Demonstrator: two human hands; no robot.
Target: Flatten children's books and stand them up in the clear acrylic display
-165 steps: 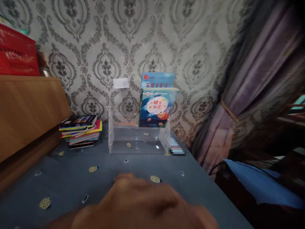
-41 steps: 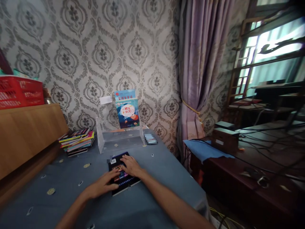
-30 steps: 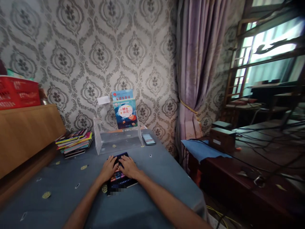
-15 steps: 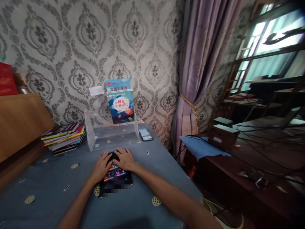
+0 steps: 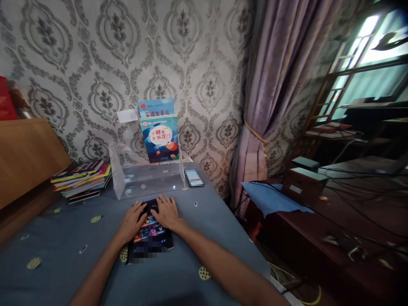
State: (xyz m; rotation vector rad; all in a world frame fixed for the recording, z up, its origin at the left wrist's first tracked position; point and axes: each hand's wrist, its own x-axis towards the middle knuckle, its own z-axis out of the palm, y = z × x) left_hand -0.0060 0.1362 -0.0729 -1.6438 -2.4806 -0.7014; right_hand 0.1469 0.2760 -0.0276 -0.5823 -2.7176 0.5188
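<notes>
A dark book or magazine (image 5: 149, 243) with small colourful pictures on its cover lies flat on the blue-grey tablecloth (image 5: 223, 250). My left hand (image 5: 131, 222) rests along its far left side, fingers extended. Over the far right part lies my right hand (image 5: 165, 211), with its fingers stretched forward. Both hands press on the cover from above, and neither is closed round it. Just beyond them stands a clear acrylic rack (image 5: 117, 180). A blue picture book (image 5: 160, 146) leans upright in the rack, in front of a second blue book (image 5: 157, 106).
Left of the rack is an uneven pile of books (image 5: 81, 180), near a wooden cabinet (image 5: 28, 157). A phone-like object (image 5: 194, 178) lies right of the rack. Past the table's right edge are a purple curtain (image 5: 261, 93) and a dark red surface (image 5: 306, 229) with cables.
My hands have spread slightly apart on the dark cover, showing more of it between them. The view has shifted a little; the rack and pile have stayed put.
</notes>
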